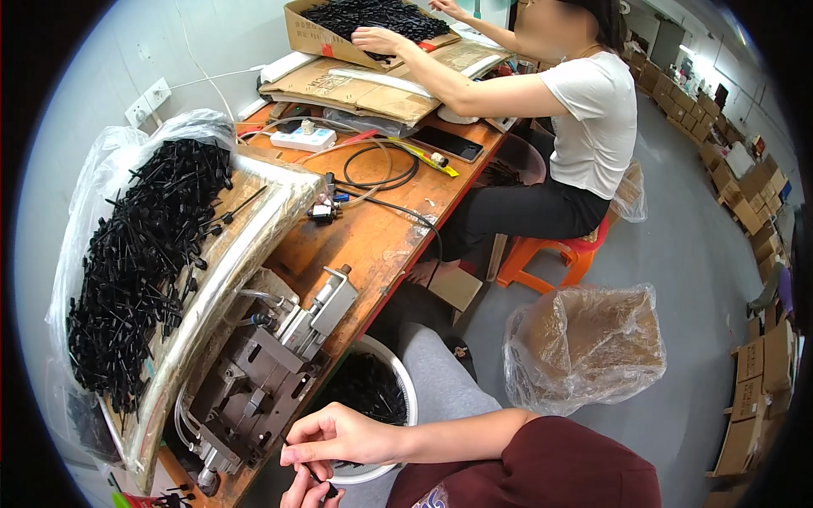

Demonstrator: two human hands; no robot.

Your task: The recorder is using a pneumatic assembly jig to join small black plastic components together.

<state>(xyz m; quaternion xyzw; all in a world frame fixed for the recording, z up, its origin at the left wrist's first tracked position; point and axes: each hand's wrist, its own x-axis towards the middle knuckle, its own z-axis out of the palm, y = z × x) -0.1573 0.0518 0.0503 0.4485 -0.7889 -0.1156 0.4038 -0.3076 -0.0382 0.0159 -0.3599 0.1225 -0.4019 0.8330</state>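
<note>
At the lower edge my left hand (306,493) is closed, its fingers pinching a thin black plastic piece (315,477) with a thicker dark end. Just above it my right hand (343,436) reaches in from the right, thumb and fingertips pressed together round the upper part of what looks like the same piece. Both hands are close together, beside the metal clamping jig (258,381) on the bench and over a white basket (412,398) holding many black pieces. The right fingers partly hide the piece.
A large heap of black pieces (152,245) lies on plastic-wrapped cardboard at left. The wooden bench (364,229) carries cables, a power strip (303,137) and a phone (447,143). A co-worker (584,110) reaches into a cardboard box (326,42). A plastic-lined box (589,343) stands on the floor.
</note>
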